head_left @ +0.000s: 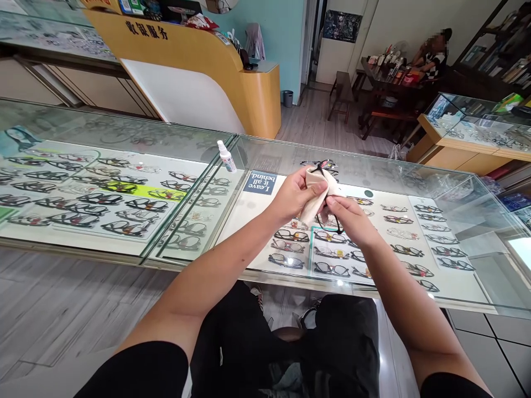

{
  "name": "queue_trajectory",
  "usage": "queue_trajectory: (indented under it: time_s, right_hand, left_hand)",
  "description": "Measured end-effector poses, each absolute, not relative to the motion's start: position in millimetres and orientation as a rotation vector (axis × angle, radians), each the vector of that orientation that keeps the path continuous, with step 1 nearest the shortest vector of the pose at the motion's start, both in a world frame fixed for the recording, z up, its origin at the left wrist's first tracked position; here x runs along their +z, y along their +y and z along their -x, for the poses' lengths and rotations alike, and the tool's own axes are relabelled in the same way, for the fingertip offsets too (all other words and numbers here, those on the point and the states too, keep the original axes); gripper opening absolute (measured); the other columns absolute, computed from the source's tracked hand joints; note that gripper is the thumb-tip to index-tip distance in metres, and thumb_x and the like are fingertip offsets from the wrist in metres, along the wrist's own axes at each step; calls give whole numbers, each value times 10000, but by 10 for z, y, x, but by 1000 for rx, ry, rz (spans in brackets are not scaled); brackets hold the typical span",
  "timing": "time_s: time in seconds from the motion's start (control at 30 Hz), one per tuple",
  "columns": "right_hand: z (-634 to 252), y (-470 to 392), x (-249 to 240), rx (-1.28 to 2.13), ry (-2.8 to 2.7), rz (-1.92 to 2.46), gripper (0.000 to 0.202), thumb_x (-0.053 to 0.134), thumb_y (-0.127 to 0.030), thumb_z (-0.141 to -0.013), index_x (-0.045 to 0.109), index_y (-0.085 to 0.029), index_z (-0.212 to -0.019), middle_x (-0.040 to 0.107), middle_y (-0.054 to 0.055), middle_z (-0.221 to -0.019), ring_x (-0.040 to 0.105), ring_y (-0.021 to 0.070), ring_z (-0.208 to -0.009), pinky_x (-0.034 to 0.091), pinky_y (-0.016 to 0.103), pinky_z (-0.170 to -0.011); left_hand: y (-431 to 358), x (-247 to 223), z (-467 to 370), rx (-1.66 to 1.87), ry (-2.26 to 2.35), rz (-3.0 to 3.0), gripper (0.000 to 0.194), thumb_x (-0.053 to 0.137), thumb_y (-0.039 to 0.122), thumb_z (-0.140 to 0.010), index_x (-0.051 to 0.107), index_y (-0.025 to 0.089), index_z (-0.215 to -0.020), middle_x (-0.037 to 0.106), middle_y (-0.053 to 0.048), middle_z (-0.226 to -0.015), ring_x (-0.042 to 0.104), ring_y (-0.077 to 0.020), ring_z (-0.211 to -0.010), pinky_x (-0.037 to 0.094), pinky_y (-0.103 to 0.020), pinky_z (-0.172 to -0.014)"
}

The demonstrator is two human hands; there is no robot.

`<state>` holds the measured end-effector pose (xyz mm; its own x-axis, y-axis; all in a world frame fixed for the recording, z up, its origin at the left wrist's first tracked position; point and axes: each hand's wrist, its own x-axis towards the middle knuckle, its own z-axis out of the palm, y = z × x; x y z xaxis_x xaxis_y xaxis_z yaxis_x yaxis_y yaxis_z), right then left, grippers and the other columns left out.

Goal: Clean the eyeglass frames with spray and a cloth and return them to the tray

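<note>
My left hand [295,194] is closed on a cream cleaning cloth [312,204], which is folded over part of a pair of glasses. The dark-framed glasses [339,225] hang between my hands above the glass counter, one temple curving down below the cloth. With fingers pinched, my right hand [347,216] holds the glasses near the cloth's right side. The cloth and my fingers hide most of the lenses. On the counter to the left of my hands stands a small white spray bottle [226,157].
Under the glass countertop [373,166] lie rows of eyeglasses [286,260] and a blue sign [260,182]. Another display case [83,138] adjoins on the left. Beyond are a yellow cashier desk [186,50], a bench [342,94] and a person [433,61] seated at a table.
</note>
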<state>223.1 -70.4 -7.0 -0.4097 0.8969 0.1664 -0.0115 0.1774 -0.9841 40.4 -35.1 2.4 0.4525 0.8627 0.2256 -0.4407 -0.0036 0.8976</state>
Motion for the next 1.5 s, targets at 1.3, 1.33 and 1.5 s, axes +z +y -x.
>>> queue_trajectory:
  time_s: [1.3, 1.33, 1.5]
  right_hand:
    - [-2311, -820, 108, 1308, -1386, 918, 407, 752, -605, -970, 874, -233, -857, 794, 66, -839, 596, 193, -727, 505, 342, -716]
    - [-2329, -828, 126, 1322, -1337, 915, 405, 758, -608, -961, 870, -232, -860, 803, 71, -853, 602, 192, -717, 506, 339, -698]
    - [-2344, -868, 192, 1350, -1159, 902, 423, 762, -629, -933, 838, -225, -833, 807, 78, -826, 578, 168, -637, 480, 316, -610]
  left_hand:
    - [-267, 59, -345, 1125, 589, -1090, 615, 832, 712, -847, 727, 137, -1035, 768, -56, -806, 686, -147, -636, 544, -250, -591]
    - [-271, 61, -331, 1171, 611, -1146, 612, 792, 715, -886, 738, 139, -1083, 785, -68, -860, 707, -160, -689, 562, -259, -634]
    - [-317, -5, -233, 1533, 847, -1832, 527, 606, 599, -1058, 721, 207, -1391, 806, -133, -1242, 773, -261, -1069, 608, -361, -953]
